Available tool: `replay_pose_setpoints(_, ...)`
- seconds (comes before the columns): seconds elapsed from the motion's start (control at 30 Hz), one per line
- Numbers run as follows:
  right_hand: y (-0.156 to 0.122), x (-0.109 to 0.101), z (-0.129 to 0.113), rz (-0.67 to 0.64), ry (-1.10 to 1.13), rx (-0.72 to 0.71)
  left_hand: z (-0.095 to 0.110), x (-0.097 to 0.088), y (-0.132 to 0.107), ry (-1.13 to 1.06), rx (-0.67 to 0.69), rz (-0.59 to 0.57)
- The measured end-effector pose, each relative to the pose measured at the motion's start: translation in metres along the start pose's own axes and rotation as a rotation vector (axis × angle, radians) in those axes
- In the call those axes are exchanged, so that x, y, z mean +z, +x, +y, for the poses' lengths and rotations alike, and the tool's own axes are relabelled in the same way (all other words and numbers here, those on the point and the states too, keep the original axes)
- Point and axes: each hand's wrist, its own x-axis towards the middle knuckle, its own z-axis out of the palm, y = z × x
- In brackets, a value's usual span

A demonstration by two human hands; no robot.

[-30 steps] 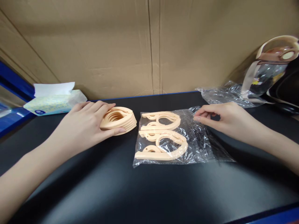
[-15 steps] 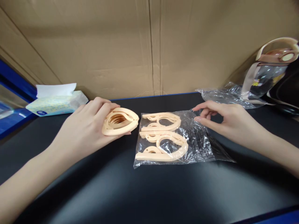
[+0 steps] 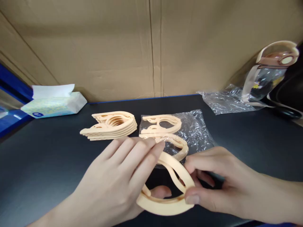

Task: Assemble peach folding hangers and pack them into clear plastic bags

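My left hand (image 3: 118, 176) and my right hand (image 3: 213, 183) both grip one peach-coloured plastic folding hanger (image 3: 170, 186), held close in front of me above the black table (image 3: 47, 164). The left fingers lie over its top and the left thumb is under it. The right thumb and fingers pinch its right end. Just beyond it lies a clear plastic bag (image 3: 194, 129) with similar peach hangers (image 3: 161, 124) inside. A stack of several peach hangers (image 3: 111, 126) rests on the table to the left of the bag, with no hand on it.
A tissue pack (image 3: 53, 102) sits at the back left by a blue rail. Crumpled clear plastic (image 3: 224, 101) and a bottle with a brown lid (image 3: 270, 72) stand at the back right. A cardboard wall (image 3: 151, 47) closes the far side.
The left hand has let go of the hanger stack, which now lies on the table. Both hands came toward me and now hold a single hanger. The right hand has left the bag's edge.
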Motion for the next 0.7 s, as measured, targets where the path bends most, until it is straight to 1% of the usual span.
replay_pose_setpoints(0.1,0.001,-0.001,0.004,-0.049,0.241,0.177,-0.002,0.000,-0.001,0.028,0.027,-0.030)
replay_pose_setpoints(0.17,0.002,-0.005,0.006,-0.045,0.340,0.236,-0.004,0.002,-0.003,0.018,0.022,-0.044)
replay_pose_setpoints(0.3,0.002,-0.015,0.013,0.012,0.425,0.250,-0.011,0.013,-0.011,-0.032,-0.047,-0.015)
replay_pose_setpoints(0.4,0.002,-0.019,0.016,0.030,0.419,0.247,-0.015,0.021,-0.014,-0.057,-0.076,-0.037)
replay_pose_setpoints(0.5,0.002,-0.021,0.017,0.001,0.414,0.244,-0.016,0.025,-0.014,-0.100,-0.088,-0.057)
replay_pose_setpoints(0.7,0.002,-0.022,0.015,-0.095,0.407,0.266,-0.016,0.023,-0.017,-0.115,-0.077,-0.082)
